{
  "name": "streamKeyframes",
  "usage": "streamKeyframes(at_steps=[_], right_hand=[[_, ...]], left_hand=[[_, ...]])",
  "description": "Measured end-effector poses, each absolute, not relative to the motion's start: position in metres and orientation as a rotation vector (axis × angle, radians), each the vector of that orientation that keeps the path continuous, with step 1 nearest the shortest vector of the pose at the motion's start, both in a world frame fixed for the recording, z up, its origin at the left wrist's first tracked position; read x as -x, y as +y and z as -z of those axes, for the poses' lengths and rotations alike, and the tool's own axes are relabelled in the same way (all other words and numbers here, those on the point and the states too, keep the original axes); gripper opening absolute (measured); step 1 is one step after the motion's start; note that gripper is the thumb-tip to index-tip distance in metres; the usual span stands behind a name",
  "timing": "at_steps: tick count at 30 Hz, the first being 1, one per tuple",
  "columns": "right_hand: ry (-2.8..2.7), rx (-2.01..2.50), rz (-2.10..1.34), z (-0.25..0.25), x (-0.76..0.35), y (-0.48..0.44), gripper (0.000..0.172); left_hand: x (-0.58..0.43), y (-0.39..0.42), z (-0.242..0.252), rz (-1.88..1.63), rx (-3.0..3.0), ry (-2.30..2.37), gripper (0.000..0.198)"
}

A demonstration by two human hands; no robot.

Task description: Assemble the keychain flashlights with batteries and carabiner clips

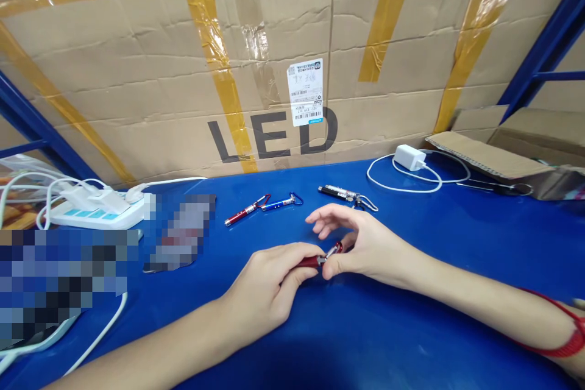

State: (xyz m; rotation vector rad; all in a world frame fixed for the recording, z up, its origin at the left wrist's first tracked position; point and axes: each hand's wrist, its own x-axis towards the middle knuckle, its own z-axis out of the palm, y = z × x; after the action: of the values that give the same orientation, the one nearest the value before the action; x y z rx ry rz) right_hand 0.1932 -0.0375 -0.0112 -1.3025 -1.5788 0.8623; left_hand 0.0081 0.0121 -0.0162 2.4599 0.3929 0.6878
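My left hand [274, 280] is closed around the body of a red penlight [311, 261], most of which its fingers hide. The carabiner end of that penlight points toward my right hand [350, 241], whose thumb is at the clip while the other fingers are spread apart above it. Beyond my hands, a second red penlight [241, 214] and a blue penlight [278, 203] lie on the blue table [411, 341], each with a clip. Behind my right hand lie a black penlight [335, 193] and a silver one [340, 189], side by side.
A white power strip [121, 218] with plugs and cables is at the left, near blurred items. A white charger [409, 158] with a coiled cable lies back right, beside an open carton [489, 158]. A large cardboard box [159, 85] stands behind.
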Motion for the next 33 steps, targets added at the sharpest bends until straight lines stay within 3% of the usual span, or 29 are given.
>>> streamKeyframes(at_steps=[6,13,21,33], right_hand=[[-1.932,1.204,-0.64,0.008,-0.189,-0.046,0.045],[-2.26,1.214,0.292,-0.001,-0.173,-0.057,0.047],[-2.011,1.447,-0.445,0.012,-0.155,-0.062,0.057],[-1.937,1.411,-0.658,0.01,-0.159,-0.067,0.033]], left_hand=[[-0.008,0.009,0.018,-0.669,-2.535,0.441,0.022],[-0.009,0.008,0.017,-0.675,-2.612,0.394,0.024],[-0.008,0.005,0.015,-0.705,-2.696,0.362,0.031],[-0.008,0.007,0.017,-0.66,-2.285,0.446,0.013]])
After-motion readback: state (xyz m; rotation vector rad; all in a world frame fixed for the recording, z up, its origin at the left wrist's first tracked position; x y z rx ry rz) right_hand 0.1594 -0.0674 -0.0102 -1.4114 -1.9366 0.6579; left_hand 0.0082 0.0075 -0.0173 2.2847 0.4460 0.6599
